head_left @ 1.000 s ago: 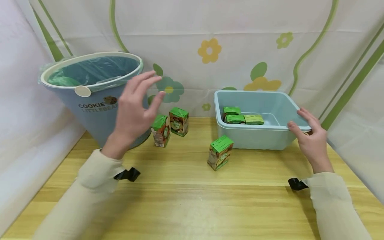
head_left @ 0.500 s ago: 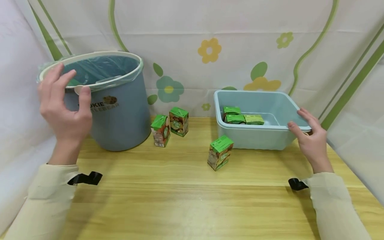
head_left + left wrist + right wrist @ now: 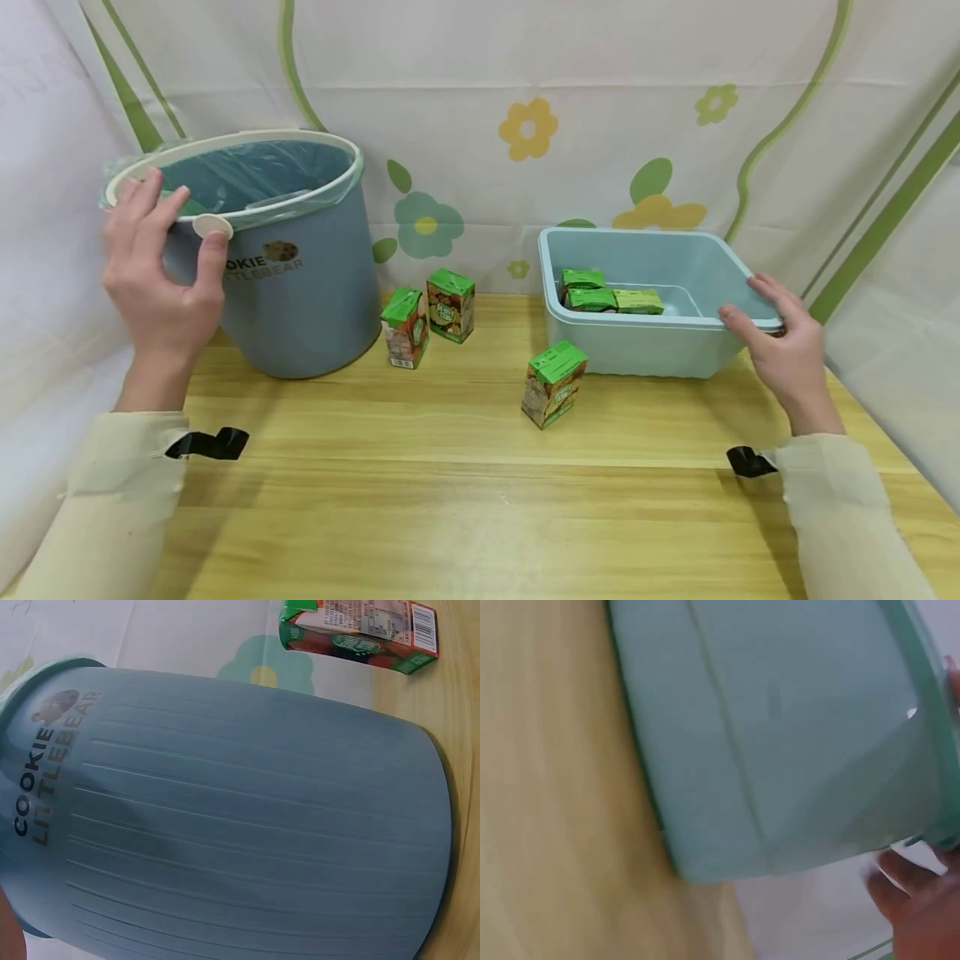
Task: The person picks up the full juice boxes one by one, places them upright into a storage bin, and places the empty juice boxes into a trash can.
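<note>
At the left stands a blue trash bin [image 3: 307,308] with a white rim and a clear liner. My left hand [image 3: 161,275] is at its rim, thumb at the round white knob [image 3: 213,225] and fingers over the edge. My right hand [image 3: 791,354] grips the right front corner of a light blue plastic tub [image 3: 637,346], thumb on top of the rim. In the right wrist view, fingers [image 3: 907,877] curl at the rim. Several small green-topped juice cartons [image 3: 637,302] sit in the tub's left end.
A juice carton [image 3: 555,385] stands on the wooden table [image 3: 465,508] before the tub. Two more, a front carton [image 3: 405,329] and a back carton [image 3: 452,307], stand beside the bin. A white flowered cloth [image 3: 450,50] hangs behind.
My left hand has swung left from in front of the bin to its rim, where thumb and fingers now meet it. My right hand stays on the tub; the cartons have not moved.
</note>
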`<state>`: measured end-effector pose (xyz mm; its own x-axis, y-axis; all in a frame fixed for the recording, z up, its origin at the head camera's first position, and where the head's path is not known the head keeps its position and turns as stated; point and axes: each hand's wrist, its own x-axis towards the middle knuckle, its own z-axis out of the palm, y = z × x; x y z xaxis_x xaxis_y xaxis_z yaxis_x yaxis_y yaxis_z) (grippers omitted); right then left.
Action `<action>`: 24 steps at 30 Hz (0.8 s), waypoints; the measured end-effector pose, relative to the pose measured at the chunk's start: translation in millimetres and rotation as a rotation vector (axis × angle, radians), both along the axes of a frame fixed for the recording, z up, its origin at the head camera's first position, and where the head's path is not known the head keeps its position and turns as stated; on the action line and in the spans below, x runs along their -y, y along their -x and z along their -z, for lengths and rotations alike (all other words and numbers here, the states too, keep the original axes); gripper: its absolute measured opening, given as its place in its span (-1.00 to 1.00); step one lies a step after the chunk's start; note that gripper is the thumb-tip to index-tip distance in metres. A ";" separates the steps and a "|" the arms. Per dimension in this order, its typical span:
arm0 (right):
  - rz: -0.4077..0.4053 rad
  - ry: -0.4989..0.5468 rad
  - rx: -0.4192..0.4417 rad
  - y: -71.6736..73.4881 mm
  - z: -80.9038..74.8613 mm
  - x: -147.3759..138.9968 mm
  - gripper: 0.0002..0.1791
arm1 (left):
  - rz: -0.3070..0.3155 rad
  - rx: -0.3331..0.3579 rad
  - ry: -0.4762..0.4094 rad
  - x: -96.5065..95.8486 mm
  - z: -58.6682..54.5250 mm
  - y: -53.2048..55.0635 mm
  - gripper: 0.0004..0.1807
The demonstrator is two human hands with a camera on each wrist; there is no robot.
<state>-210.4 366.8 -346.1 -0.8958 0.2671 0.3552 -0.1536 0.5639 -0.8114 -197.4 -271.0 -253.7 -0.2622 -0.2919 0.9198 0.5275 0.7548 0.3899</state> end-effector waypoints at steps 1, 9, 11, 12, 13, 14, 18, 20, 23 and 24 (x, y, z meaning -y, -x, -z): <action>0.015 0.001 -0.020 -1.0 -3.7 3.5 -0.25 | 0.000 -0.004 0.002 1.2 0.9 1.1 -0.30; 0.057 0.081 -0.327 -10.7 -38.1 44.8 -0.38 | 0.008 -0.008 -0.005 13.0 5.8 8.9 -0.39; 0.015 0.107 -0.371 -14.7 -45.3 56.6 -0.41 | 0.014 0.005 -0.005 15.0 5.5 9.1 -0.40; -0.026 0.144 -0.389 -16.8 -48.4 62.5 -0.43 | 0.017 0.011 -0.005 15.6 5.2 9.1 -0.40; -0.079 0.181 -0.412 -19.1 -50.9 68.1 -0.44 | 0.020 0.018 -0.004 16.2 4.9 8.9 -0.40; -0.144 0.217 -0.443 -21.0 -52.7 73.4 -0.45 | 0.021 0.024 -0.003 16.4 4.4 8.7 -0.40; -0.487 0.343 -0.473 -29.6 -56.0 91.5 -0.43 | 0.026 0.035 -0.001 15.0 3.5 6.9 -0.40; -0.636 0.329 -0.445 -32.9 -55.1 99.5 -0.41 | 0.028 0.043 0.006 15.5 3.7 5.6 -0.40; -0.762 0.247 -0.374 -35.5 -51.3 111.2 -0.38 | 0.037 0.057 0.006 8.5 -0.8 -3.8 -0.39; -0.778 0.206 -0.344 -35.8 -49.4 114.6 -0.37 | 0.038 0.065 0.009 7.0 -1.9 -6.7 -0.38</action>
